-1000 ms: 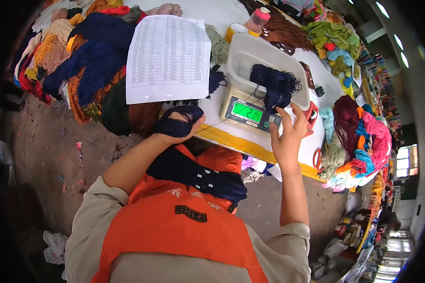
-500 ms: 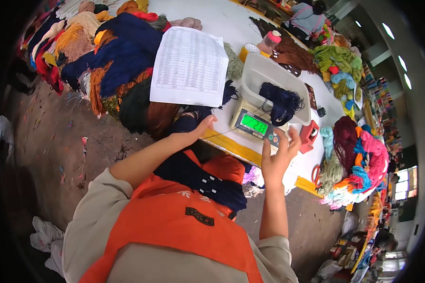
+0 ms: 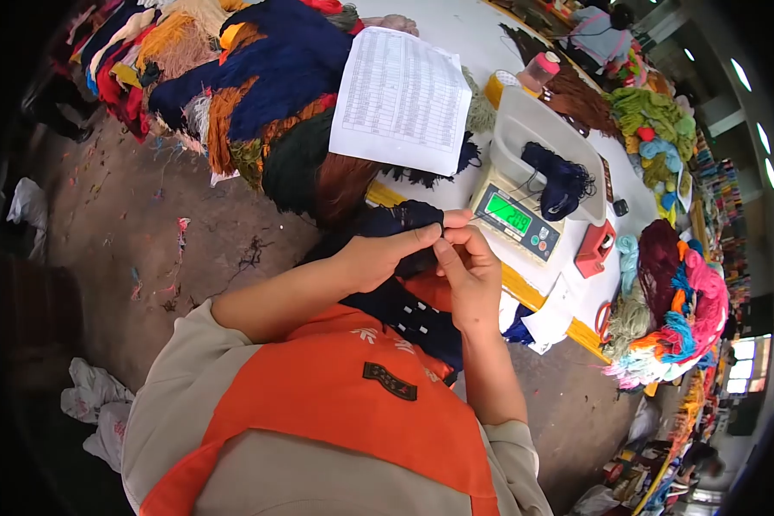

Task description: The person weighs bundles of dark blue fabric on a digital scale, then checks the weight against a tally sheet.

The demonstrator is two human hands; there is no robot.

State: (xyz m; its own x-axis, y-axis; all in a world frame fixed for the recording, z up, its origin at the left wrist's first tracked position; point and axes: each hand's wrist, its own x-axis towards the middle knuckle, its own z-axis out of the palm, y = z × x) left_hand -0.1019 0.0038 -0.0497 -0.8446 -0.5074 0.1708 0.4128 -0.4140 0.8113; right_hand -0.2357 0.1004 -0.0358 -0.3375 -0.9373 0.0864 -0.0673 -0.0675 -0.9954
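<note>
My left hand (image 3: pixel 391 251) is closed on a hank of dark navy yarn (image 3: pixel 396 219) in front of the table edge. Its fingertips meet those of my right hand (image 3: pixel 471 273), which is closed in a pinch. What the right fingers grip is too small to make out; a thin dark strand of yarn runs from around there toward the scale. On the digital scale (image 3: pixel 518 215), with its lit green display, rests a clear plastic tub (image 3: pixel 512 129). More navy yarn (image 3: pixel 563 185) lies in the tub, partly draped over its front rim.
A printed sheet (image 3: pixel 402 103) lies over heaped yarn at the left. Right of the scale are a red tape dispenser (image 3: pixel 595 249), red-handled scissors (image 3: pixel 604 320) and coloured skeins (image 3: pixel 688 301). A pink-capped bottle (image 3: pixel 539 70) stands behind the tub. Another person (image 3: pixel 600 34) is at the far side.
My right hand has come left from beside the scale and closed against my left fingertips. The left hand has lifted the navy yarn off the table edge. The view has shifted, and the display digits differ.
</note>
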